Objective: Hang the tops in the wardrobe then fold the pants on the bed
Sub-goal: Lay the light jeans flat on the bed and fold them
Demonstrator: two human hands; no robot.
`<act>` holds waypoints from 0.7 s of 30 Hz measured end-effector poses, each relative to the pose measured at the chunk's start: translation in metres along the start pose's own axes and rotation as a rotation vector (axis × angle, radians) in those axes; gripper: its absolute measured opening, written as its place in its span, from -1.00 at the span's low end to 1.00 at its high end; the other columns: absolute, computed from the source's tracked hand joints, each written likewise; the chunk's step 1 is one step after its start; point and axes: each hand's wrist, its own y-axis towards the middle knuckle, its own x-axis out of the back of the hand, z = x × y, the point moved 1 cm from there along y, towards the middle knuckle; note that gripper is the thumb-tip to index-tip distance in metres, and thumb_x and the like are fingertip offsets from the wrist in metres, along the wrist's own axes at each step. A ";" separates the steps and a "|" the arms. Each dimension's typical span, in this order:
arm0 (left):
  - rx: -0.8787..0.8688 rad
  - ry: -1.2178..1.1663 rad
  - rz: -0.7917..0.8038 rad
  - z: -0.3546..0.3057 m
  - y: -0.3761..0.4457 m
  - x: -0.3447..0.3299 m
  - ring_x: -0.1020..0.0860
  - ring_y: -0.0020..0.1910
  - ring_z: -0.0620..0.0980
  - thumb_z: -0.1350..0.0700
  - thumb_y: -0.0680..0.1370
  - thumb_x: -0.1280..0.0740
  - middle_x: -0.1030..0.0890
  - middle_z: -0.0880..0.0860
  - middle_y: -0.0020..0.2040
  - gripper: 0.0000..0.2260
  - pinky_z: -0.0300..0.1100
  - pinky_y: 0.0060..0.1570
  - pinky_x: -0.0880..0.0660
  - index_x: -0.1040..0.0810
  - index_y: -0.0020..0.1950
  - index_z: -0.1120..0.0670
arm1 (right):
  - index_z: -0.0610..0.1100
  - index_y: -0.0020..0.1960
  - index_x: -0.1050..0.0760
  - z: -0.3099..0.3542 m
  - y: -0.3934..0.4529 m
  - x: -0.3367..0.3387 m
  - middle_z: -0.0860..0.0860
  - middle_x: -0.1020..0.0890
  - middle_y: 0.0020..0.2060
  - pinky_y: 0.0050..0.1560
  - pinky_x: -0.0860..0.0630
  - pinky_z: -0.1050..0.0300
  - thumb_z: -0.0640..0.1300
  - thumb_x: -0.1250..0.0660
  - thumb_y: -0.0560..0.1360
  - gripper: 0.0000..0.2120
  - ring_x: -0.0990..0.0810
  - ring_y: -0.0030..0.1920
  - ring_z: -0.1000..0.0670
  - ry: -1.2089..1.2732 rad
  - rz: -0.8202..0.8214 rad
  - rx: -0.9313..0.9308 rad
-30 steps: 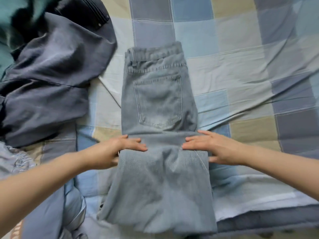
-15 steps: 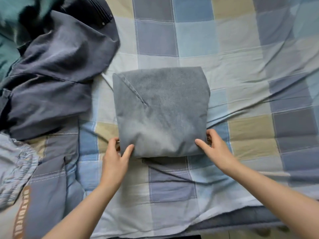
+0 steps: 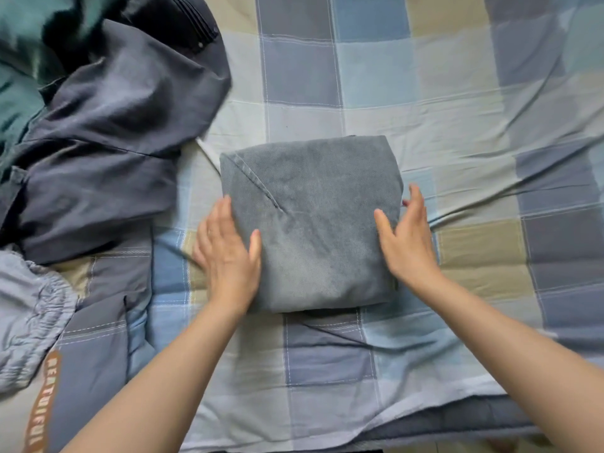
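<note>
Left hand (image 3: 228, 256) lies flat along the left edge of the folded jeans (image 3: 310, 223), fingers straight, thumb resting on the denim; it clasps nothing, only presses and squares the side. Right hand (image 3: 405, 237) mirrors it at the right edge, fingers extended and slightly spread, palm against the bundle's flank, likewise holding nothing. Change noted: a second ago the jeans lay half-length with the back pocket and waistband showing and both hands pressed across the fold line; half a second ago the lower part had gone over and the hands were pinching the near corners of a compact square. Now the pinch is released and both hands have slid up the sides, patting the packet into shape. The bundle sits mid-bed on the checked sheet (image 3: 457, 93), pocket hidden, one seam running diagonally across its top face. Judgement: the last fold on this pair is made and only tidying is left; this item is effectively done. Outward from there: a dark navy garment (image 3: 114, 142) lies crumpled at the left, just beside the bundle but not touching it, with a green cloth (image 3: 19, 76) behind it and a pale grey piece with a gathered elastic edge (image 3: 32, 305) at the near left. Whether these are pants to be folded I cannot tell for certain; the navy one looks the likely next.
</note>
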 end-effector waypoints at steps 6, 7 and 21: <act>-0.356 0.431 0.180 -0.004 -0.004 -0.040 0.05 0.58 0.16 -0.21 0.55 -0.21 -0.02 0.02 0.61 -0.36 0.23 0.45 0.12 -0.11 0.58 -0.10 | 0.18 0.54 0.12 0.012 -0.021 -0.044 -0.09 0.08 0.56 0.26 -0.20 -0.49 0.28 -0.03 0.53 -0.34 0.05 0.49 -0.40 -0.624 0.047 0.281; -0.316 0.422 0.186 0.001 -0.007 -0.045 0.06 0.59 0.12 -0.22 0.55 -0.20 -0.01 0.01 0.61 -0.36 0.23 0.45 0.12 -0.09 0.58 -0.11 | 0.18 0.54 0.14 0.002 -0.021 -0.047 -0.05 0.14 0.56 0.27 -0.21 -0.48 0.29 -0.04 0.53 -0.33 0.07 0.49 -0.39 -0.647 0.067 0.264; 0.019 0.124 0.073 0.015 -0.029 -0.032 -0.32 0.42 0.29 0.09 0.61 -0.26 -0.35 0.33 0.44 -0.39 0.18 0.38 -0.25 -0.10 0.55 0.31 | -0.11 0.57 0.05 -0.026 -0.018 -0.035 0.03 0.01 0.57 0.47 -0.13 -0.09 0.03 -0.15 0.60 -0.36 -0.15 0.51 -0.17 -0.348 -0.018 0.200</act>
